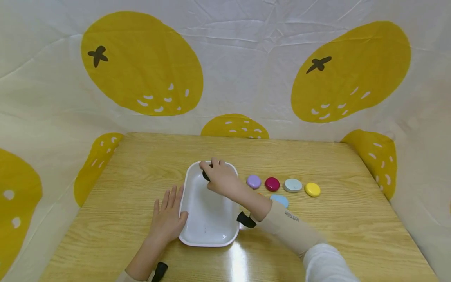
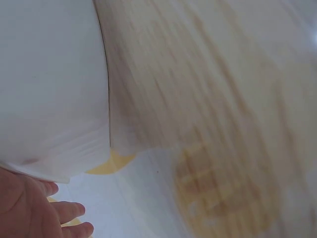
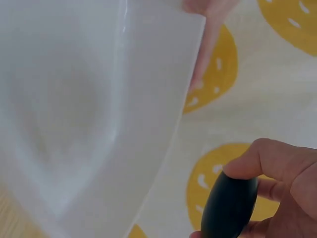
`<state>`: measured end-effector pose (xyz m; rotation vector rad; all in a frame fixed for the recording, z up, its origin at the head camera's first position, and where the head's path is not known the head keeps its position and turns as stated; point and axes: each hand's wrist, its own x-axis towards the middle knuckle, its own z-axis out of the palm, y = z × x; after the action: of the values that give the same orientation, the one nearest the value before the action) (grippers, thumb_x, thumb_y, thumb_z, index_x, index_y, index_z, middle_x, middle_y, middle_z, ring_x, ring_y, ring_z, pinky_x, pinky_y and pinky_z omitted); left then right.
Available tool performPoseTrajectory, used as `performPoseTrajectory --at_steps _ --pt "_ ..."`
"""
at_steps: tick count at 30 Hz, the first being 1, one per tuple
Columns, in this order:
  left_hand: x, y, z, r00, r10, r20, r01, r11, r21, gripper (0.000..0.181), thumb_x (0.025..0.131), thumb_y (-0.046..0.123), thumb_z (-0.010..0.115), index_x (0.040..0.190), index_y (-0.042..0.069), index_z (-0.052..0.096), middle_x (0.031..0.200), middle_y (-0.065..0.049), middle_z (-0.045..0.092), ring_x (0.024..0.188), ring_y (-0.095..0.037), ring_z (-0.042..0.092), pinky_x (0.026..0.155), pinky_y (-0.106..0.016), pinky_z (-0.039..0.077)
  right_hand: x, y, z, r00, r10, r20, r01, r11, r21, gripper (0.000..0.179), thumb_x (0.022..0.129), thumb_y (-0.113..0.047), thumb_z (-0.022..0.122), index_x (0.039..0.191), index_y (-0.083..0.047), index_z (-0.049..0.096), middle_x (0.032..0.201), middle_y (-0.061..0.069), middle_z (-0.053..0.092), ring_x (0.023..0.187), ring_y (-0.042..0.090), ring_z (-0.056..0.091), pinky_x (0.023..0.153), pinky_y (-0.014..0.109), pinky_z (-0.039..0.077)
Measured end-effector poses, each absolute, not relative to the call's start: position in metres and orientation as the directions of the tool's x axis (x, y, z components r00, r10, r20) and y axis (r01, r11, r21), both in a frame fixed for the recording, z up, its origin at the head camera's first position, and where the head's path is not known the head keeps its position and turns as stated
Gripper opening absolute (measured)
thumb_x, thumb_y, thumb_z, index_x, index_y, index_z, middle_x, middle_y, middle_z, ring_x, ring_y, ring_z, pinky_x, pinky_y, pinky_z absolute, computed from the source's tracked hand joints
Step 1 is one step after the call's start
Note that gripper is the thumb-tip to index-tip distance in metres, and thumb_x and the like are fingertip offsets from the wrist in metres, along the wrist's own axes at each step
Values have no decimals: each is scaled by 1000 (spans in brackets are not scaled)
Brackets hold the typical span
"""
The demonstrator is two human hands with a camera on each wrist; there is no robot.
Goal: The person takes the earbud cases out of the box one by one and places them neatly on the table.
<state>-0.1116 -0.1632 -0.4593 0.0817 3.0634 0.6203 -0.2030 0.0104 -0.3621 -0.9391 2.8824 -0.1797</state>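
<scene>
My right hand (image 1: 223, 180) grips a black soap bar (image 3: 229, 208), smooth and oval, with thumb and fingers over the far end of a white basin (image 1: 210, 213). In the head view the fingers hide much of the bar. My left hand (image 1: 170, 217) rests against the basin's left side, fingers straight and the thumb at the rim. Inside the basin no other thing shows.
Right of the basin, on the wooden table (image 1: 338, 235), lie a purple soap (image 1: 253, 181), a dark red one (image 1: 272, 184), a pale grey one (image 1: 293, 185) and a yellow one (image 1: 312, 189). A light blue soap (image 1: 280, 200) and an orange piece (image 1: 260, 194) are partly hidden by my right arm.
</scene>
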Motion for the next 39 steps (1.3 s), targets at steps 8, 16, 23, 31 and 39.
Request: performPoseTrajectory --at_steps 8,16,23,31,39 --pt "-111 -163 -457 -999 51 -9 44 920 390 68 87 23 46 146 7 17 150 -19 15 137 -39 12 105 -61 7 -194 74 -360 -795 -606 -13 -584 771 -253 44 77 -9 68 115 -17 47 101 9 45 86 25 46 66 34 45" --pt "-110 -163 -456 -998 50 -24 37 919 392 68 88 23 45 147 7 16 151 -19 13 137 -39 11 106 -60 6 -187 144 -372 -791 -610 41 -601 764 -236 47 71 -7 73 111 -20 52 102 7 47 81 21 48 62 31 45" --pt "-110 -163 -457 -999 53 -12 44 919 392 68 88 23 46 147 8 16 150 -19 14 137 -39 11 106 -61 7 -185 199 -383 -814 -570 108 -578 779 -242 50 67 0 74 111 -15 55 101 10 49 81 23 50 65 35 48" --pt "-111 -162 -456 -998 58 -21 45 918 394 68 88 22 45 147 8 15 151 -19 13 137 -39 10 105 -61 6 -175 244 -406 -874 -479 84 -484 840 -245 48 65 0 77 105 -15 54 100 12 49 86 30 51 69 46 49" --pt "-112 -162 -458 -998 56 -29 40 921 388 67 88 24 44 147 8 16 151 -19 13 137 -39 10 106 -60 5 -175 267 -434 -892 -449 -43 -420 862 -284 49 64 6 75 103 -14 53 102 10 48 85 30 51 68 44 49"
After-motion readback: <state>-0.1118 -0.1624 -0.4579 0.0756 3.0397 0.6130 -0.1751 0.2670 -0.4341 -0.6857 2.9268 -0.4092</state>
